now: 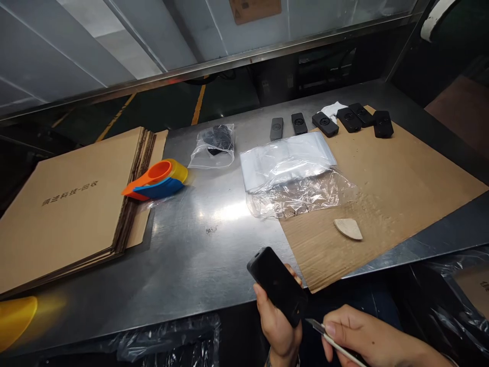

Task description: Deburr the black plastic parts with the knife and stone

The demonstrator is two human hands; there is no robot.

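Black case (278, 285) in cupped left hand (277, 329)

A black oblong case (277, 285) slanted in the left hand (278, 329); a pale-handled knife (331, 340), in the right hand (359, 331), pointed toward it.

A brushed stainless-steel table (191, 285) spans the scene; a white patch of glare (237, 210) lights the middle of its top; past the table's far edge shows a glossy dark green floor (160, 104) with yellow marking lines (199, 104); farther beyond the table, a metal rail (214, 64) borders pale grey panels (34, 41); a shadowed dark panel (416, 66) stands at the table's right end.
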